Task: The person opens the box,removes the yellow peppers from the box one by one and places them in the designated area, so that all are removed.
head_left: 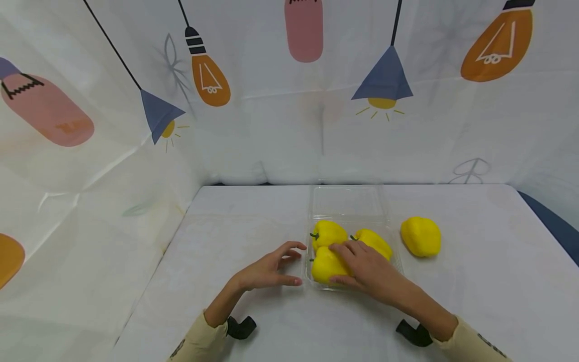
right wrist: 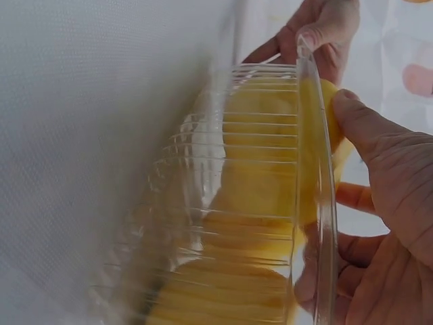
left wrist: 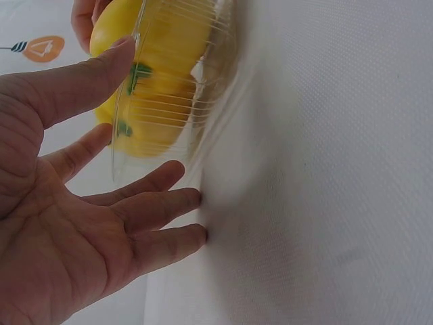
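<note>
The clamshell container (head_left: 392,247) in front of you is thin, clear plastic with ribbed walls, its flat lid (head_left: 348,202) folded open towards the far edge of the white, finely textured worktop (head_left: 253,216). Three glossy, lobed bell peppers with green stems sit in it: a far-left pepper (head_left: 332,233), a right pepper (head_left: 376,242) and a near-left pepper (head_left: 324,267), all yellow. Your right hand (head_left: 368,266) reaches over the near wall and grips the near-left pepper, thumb on its near side and fingers curved over its top. Your left hand (head_left: 271,271) is just left of the container, fingers spread, loosely bent and holding nothing; whether the thumb touches the rim you cannot tell. A fourth pepper (head_left: 420,236), blocky and smooth, rests on the worktop right of the container.
</note>
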Motion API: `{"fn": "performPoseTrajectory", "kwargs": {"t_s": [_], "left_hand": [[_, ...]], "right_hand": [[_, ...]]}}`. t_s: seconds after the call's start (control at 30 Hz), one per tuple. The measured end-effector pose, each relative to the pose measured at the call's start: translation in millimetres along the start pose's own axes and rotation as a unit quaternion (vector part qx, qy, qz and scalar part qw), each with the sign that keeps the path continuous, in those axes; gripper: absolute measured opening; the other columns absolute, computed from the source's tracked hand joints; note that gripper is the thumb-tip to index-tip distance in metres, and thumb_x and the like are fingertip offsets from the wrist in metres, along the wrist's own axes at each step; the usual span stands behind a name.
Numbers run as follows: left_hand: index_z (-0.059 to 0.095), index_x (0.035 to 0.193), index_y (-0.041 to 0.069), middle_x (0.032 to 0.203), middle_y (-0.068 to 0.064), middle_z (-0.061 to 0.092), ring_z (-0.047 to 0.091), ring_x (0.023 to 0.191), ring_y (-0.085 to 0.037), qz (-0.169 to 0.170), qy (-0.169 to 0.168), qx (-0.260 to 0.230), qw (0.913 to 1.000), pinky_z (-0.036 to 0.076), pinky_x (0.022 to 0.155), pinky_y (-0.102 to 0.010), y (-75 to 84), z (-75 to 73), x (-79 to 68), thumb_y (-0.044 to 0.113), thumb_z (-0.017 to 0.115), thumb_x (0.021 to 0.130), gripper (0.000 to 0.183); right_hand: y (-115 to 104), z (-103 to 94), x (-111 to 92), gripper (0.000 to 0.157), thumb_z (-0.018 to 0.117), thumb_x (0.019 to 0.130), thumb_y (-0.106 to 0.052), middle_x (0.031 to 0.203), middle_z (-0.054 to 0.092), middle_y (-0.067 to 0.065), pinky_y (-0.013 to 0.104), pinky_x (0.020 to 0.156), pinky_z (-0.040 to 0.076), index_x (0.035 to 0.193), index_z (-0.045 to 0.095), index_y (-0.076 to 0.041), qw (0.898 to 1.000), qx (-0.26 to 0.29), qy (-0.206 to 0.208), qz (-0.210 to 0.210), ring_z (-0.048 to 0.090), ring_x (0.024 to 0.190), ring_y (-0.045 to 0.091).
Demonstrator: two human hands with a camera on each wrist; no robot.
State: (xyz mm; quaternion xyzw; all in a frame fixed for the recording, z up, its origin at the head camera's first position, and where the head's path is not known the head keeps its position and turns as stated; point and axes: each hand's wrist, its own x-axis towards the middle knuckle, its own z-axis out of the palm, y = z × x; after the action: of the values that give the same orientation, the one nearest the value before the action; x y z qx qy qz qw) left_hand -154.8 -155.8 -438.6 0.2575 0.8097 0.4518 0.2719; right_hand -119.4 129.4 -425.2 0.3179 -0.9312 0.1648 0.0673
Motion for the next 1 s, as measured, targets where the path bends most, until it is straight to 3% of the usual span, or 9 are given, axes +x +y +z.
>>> {"fn": "performPoseTrajectory", "kwargs": {"t_s": [0.27, 0.63, 1.0], "left_hand": [[0.032, 0.137, 0.036, 0.143, 0.004, 0.038, 0.038, 0.132, -0.018, -0.005, 0.000, -0.001, 1.0000, 0.032, 0.108, -0.043, 0.5, 0.2, 0.2, 0.035, 0.074, 0.081, 0.070], [0.032, 0.137, 0.037, 0.143, 0.004, 0.038, 0.039, 0.131, -0.019, -0.007, 0.002, 0.004, 1.0000, 0.032, 0.108, -0.043, 1.1, 0.9, 1.0, 0.036, 0.074, 0.081, 0.070], [0.033, 0.136, 0.038, 0.141, 0.003, 0.040, 0.039, 0.131, -0.020, -0.012, 0.003, 0.008, 0.9999, 0.033, 0.107, -0.044, 2.2, 0.7, 1.0, 0.036, 0.074, 0.081, 0.069]], "right_hand": [[5.5, -5.9, -1.4, 0.065, 0.058, 0.083, -0.061, 0.114, 0.055, -0.001, 0.034, 0.089, 0.049, 0.130, 0.049, -0.018, 1.000, 0.015, 0.015, -0.008, 0.054, 0.099, 0.013], [9.0, -19.3, -4.2, 0.065, 0.059, 0.081, -0.062, 0.107, 0.052, -0.007, 0.029, 0.082, 0.048, 0.129, 0.050, -0.020, 0.999, 0.041, 0.019, 0.004, 0.047, 0.089, 0.005], [11.9, -32.5, -10.6, 0.065, 0.061, 0.081, -0.061, 0.117, 0.055, -0.004, 0.033, 0.086, 0.049, 0.130, 0.051, -0.020, 0.998, 0.057, 0.029, 0.018, 0.053, 0.099, 0.010]]}}
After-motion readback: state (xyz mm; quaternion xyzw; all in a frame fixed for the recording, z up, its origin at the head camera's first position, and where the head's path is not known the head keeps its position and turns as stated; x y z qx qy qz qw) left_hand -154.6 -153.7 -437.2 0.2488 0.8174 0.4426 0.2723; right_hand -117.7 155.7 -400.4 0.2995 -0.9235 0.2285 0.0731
